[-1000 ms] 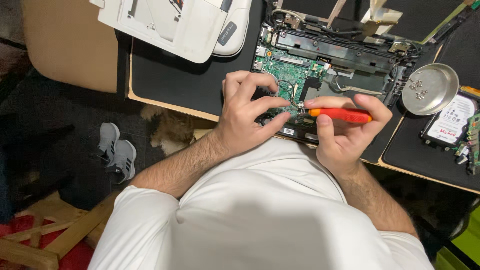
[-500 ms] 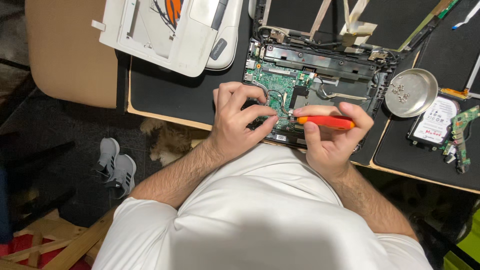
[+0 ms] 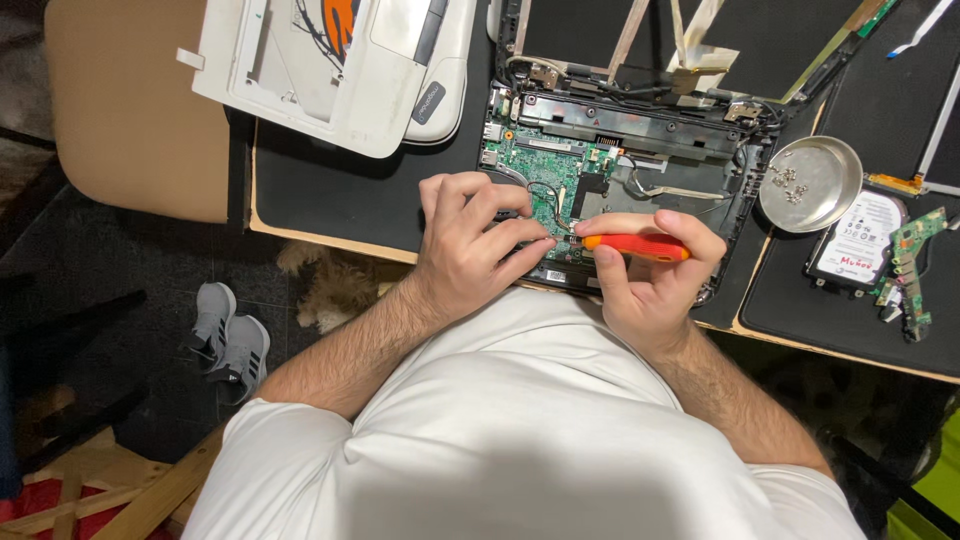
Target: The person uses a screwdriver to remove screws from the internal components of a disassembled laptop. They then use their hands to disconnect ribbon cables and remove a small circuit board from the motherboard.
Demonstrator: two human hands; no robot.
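At table's near edge, just before the person's chest, lies an opened black laptop base (image 3: 640, 160) with its green circuit board (image 3: 535, 170) bared. Right hand (image 3: 650, 275) is closed around an orange-handled screwdriver (image 3: 635, 245), held level, tip pointing left onto the board's lower part. Left hand (image 3: 475, 245) is curled, fingertips pinched at the same spot beside thin dark cables (image 3: 545, 200); whether it grips anything, cannot tell. Teardown looks well along: white plastic cover (image 3: 340, 70) set off to the upper left, round metal dish (image 3: 810, 185) with several loose screws to the right, hard drive (image 3: 860, 240) and small green board (image 3: 910, 265) already out. Main board remains seated.
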